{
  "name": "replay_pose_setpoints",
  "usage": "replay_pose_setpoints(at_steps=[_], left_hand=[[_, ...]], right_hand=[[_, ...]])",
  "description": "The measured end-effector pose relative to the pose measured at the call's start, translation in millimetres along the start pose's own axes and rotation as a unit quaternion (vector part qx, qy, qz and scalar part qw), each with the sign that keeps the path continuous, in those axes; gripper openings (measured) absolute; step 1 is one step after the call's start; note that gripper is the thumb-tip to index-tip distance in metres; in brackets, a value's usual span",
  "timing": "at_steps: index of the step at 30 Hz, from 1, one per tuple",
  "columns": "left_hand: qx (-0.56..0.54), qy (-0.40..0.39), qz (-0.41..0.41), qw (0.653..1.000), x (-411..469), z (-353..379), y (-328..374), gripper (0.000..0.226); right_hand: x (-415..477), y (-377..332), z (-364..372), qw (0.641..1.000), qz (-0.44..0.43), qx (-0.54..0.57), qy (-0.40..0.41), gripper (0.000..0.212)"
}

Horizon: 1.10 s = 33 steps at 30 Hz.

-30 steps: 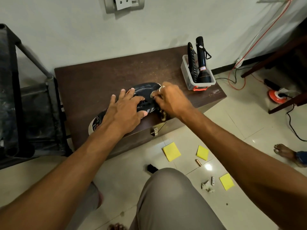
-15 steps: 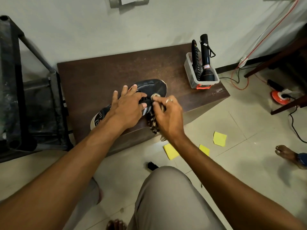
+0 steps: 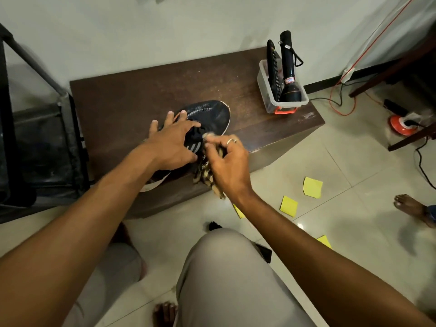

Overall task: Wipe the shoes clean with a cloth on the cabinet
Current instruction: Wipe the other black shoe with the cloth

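A dark shoe [image 3: 208,114] lies on the brown tabletop [image 3: 141,95] of a low cabinet [image 3: 271,156], close to its front edge. Its mesh toe points to the far right, and its heel, with a strip of white sole showing, lies to the near left under the left forearm.

The left hand [image 3: 172,145] rests across the middle of the shoe with its fingers spread and straight. The fingertips reach over the far side and the thumb lies along the near side by the white stripes.

The right hand [image 3: 226,161] is just beside it, with its fingers curled round a checked brown and cream cloth [image 3: 203,173]. A bunched end of the cloth is pinched at the fingertips and touches the shoe near the laces. The rest of the cloth hangs from the palm over the tabletop's front edge. 1 finger of this hand wears a ring [image 3: 231,141].

At the tabletop's far right corner stands a clear plastic box [image 3: 265,90]. In it a black torch [image 3: 289,74] stands upright, and a flat black object [image 3: 271,67] that I cannot identify stands next to it.

On the tiled floor [image 3: 354,232] to the right of the cabinet lie yellow paper squares [image 3: 312,187]. A red cable [image 3: 342,107] runs along the wall. Another person's bare foot [image 3: 410,206] shows at the right edge. The wearer's knee [image 3: 226,267], in grey trousers, fills the lower middle.
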<state>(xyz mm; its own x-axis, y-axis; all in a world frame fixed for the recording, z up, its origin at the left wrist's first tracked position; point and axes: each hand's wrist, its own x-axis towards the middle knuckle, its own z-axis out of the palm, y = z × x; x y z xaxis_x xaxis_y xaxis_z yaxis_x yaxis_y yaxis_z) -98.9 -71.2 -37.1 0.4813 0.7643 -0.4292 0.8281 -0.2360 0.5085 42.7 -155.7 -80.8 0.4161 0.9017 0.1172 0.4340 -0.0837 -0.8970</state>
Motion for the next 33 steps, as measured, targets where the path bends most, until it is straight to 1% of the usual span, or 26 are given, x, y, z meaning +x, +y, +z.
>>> replay_pose_setpoints(at_steps=[2,3,4,6,7,8,9,11,12,13,16,17,20,21,23,25,26,28,30,33], left_hand=[[-0.01,-0.014,-0.01,1.0,1,-1,1,0.087],[-0.014,-0.017,-0.011,1.0,1,-1,0,0.088],[-0.017,-0.016,-0.01,1.0,2,-2,-1,0.088],[-0.015,-0.016,-0.007,1.0,1,-1,-2,0.088],[-0.013,-0.016,-0.007,1.0,1,-1,-2,0.088],[-0.012,-0.017,-0.009,1.0,0,-1,-1,0.088],[-0.014,-0.018,-0.012,1.0,0,-1,0,0.088],[-0.015,-0.016,-0.017,1.0,0,-2,4,0.088],[-0.016,-0.013,-0.022,1.0,-1,-2,3,0.088],[-0.015,-0.012,-0.023,1.0,-1,-3,3,0.088],[-0.005,-0.012,-0.012,1.0,-1,-2,2,0.089],[-0.004,-0.014,-0.011,1.0,-1,-2,2,0.089],[0.001,-0.015,-0.018,1.0,-2,-4,5,0.089],[0.003,-0.012,-0.02,1.0,-3,-4,7,0.089],[0.004,-0.013,-0.021,1.0,-4,-3,8,0.089],[0.007,-0.011,-0.018,1.0,-3,-3,7,0.088],[0.008,-0.011,-0.016,1.0,-2,-3,7,0.088],[0.008,-0.013,-0.017,1.0,0,-3,6,0.088],[0.013,-0.012,-0.018,1.0,1,-1,6,0.088],[0.019,-0.011,-0.015,1.0,3,-1,4,0.089]], right_hand=[[13,3,-1,0.998,0.042,0.011,0.05,0.017],[11,2,1,0.998,0.039,0.011,0.051,0.017],[3,0,2,0.999,0.017,0.004,0.029,0.017],[-17,-2,4,0.997,-0.047,-0.024,-0.049,0.017],[-20,-1,2,0.995,-0.066,-0.032,-0.071,0.017],[-12,0,1,0.995,-0.063,-0.027,-0.066,0.016],[-2,4,0,0.998,-0.04,-0.014,-0.038,0.015],[15,4,-1,0.998,0.031,0.013,0.044,0.013],[15,1,1,0.997,0.042,0.015,0.057,0.014],[11,-2,4,0.999,0.03,0.004,0.043,0.014],[-10,-7,4,0.996,-0.045,-0.039,-0.067,0.015],[-4,-7,1,0.995,-0.046,-0.046,-0.07,0.014],[29,-4,-4,0.999,0.025,-0.036,0.015,0.014],[31,-7,-5,0.998,0.034,-0.051,0.02,0.016],[24,-11,-5,0.996,0.011,-0.09,-0.022,0.019],[17,-12,-9,0.993,-0.01,-0.092,-0.079,0.02],[23,-12,-13,0.992,-0.008,-0.093,-0.087,0.019],[44,-11,-17,0.995,0.019,-0.081,-0.053,0.016],[49,-14,-16,0.996,0.016,-0.086,-0.031,0.017],[30,-18,-14,0.992,-0.007,-0.084,-0.098,0.017]])
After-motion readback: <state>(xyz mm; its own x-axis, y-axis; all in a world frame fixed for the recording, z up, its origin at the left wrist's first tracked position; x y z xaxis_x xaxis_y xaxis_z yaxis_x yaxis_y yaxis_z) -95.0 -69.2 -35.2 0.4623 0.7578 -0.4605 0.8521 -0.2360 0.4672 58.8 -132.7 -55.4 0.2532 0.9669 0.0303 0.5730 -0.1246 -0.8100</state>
